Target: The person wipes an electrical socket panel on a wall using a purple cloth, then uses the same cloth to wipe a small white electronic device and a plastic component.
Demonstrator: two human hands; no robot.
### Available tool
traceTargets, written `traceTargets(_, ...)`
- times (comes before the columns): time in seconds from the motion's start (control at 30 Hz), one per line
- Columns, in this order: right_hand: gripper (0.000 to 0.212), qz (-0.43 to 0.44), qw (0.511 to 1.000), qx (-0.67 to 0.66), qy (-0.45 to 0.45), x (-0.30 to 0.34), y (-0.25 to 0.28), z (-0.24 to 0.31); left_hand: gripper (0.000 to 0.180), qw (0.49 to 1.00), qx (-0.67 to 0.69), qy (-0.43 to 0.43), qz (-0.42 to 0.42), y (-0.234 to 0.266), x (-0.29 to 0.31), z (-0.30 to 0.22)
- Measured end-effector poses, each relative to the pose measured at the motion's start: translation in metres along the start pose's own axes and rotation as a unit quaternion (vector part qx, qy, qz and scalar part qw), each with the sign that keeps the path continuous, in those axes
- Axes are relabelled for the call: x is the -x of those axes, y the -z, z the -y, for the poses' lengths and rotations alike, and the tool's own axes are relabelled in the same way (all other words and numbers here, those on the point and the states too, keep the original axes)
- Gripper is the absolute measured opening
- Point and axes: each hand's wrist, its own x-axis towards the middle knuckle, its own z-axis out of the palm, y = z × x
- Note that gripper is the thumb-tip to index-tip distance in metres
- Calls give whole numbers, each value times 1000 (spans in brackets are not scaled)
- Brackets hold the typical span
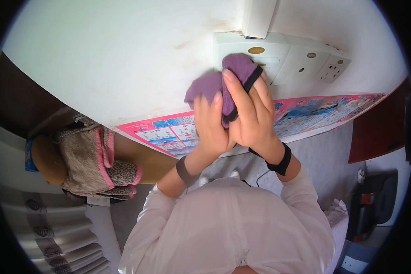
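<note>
A purple cloth (240, 66) with black edging is bunched up in front of the white wall. Both of my hands are on it, their wrists close together. My left hand (211, 125) has its fingers against the cloth's left, lower part, and they look a little blurred. On the cloth's right side, my right hand (250, 107) is closed over it with the thumb side across the front. Right behind the cloth's upper end is a white switch panel (285, 57), partly covered by the cloth. I cannot tell whether the cloth touches the panel.
Beside the switch panel is a power socket (332, 71). A white cable duct (259, 18) runs up from it. A pink-bordered poster (178, 132) lines the wall below my hands. A brown towel (84, 157) with pink trim hangs at left; a dark red panel (379, 123) stands at right.
</note>
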Motion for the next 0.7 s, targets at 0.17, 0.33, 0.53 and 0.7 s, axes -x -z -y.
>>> traceTargets(0.17,34,48,998,34,19,20,2,-6,49,991,132,17,-28,-13,9,9)
traceTargets(0.33,36,17,995,94,25,16,14,-9,49,995,58,-48,-60,-13,-1,0)
traceTargets(0.53,39,42,998,37,41,-11,2,5,54,986,111,74,-103,-19,28,4)
traceTargets(0.7,34,96,994,-44,43,4,3,6,47,979,156,64,-116,-18,39,6)
